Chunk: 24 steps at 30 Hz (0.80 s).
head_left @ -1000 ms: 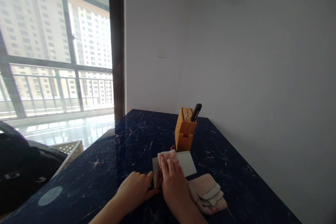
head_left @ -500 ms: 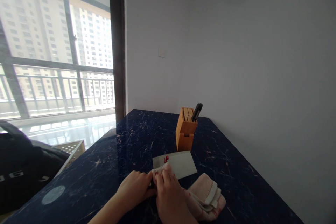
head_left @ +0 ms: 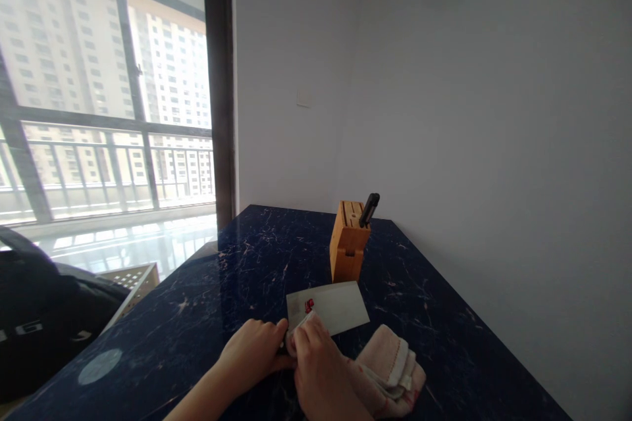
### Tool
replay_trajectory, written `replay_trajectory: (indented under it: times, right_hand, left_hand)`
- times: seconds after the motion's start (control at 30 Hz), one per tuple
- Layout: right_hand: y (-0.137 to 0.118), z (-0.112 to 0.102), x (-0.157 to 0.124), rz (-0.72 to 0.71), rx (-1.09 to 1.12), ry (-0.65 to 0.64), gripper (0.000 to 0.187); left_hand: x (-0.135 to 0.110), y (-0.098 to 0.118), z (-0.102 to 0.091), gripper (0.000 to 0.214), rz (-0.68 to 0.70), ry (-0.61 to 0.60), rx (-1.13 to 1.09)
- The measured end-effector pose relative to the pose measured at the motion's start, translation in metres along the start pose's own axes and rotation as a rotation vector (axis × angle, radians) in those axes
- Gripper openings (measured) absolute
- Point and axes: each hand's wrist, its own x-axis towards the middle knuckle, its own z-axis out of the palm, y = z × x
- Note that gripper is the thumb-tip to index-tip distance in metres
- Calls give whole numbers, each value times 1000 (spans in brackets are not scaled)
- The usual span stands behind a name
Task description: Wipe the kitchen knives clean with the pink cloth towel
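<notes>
Cleaver blade (head_left: 342, 310) lies beyond and right of my left hand (head_left: 254, 348), clamped round its mostly hidden handle (head_left: 282, 346) — long axis left to right, my right hand (head_left: 320, 362) pinching towel (head_left: 384, 354) at the near-left corner.

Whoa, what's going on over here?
A person has a cleaver at the table. Their left hand is closed at its handle end, and their right hand holds a cloth there too, close to the red mark on the blade. The rest of the cloth spreads out to the right. Behind the cleaver stands a wooden block with a black handle sticking out of its top.
</notes>
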Motion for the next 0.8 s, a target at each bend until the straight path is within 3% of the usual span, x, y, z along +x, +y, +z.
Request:
replay_trajectory:
  times: [0.23,0.43,0.67,0.8]
  right_hand:
    - [1,6,0,0,-55,66,31]
    - [-3,2,0,29,-56,17,26]
    - [22,13,9,70,-89,193,44]
    - [13,3,9,0,-47,129,49]
  left_hand:
    - [0,-1,2,41,19,12,1]
    - [0,-2,3,41,17,11,6]
    - [1,-2,7,60,-21,21,-31]
    - [2,-2,8,52,-2,28,-18]
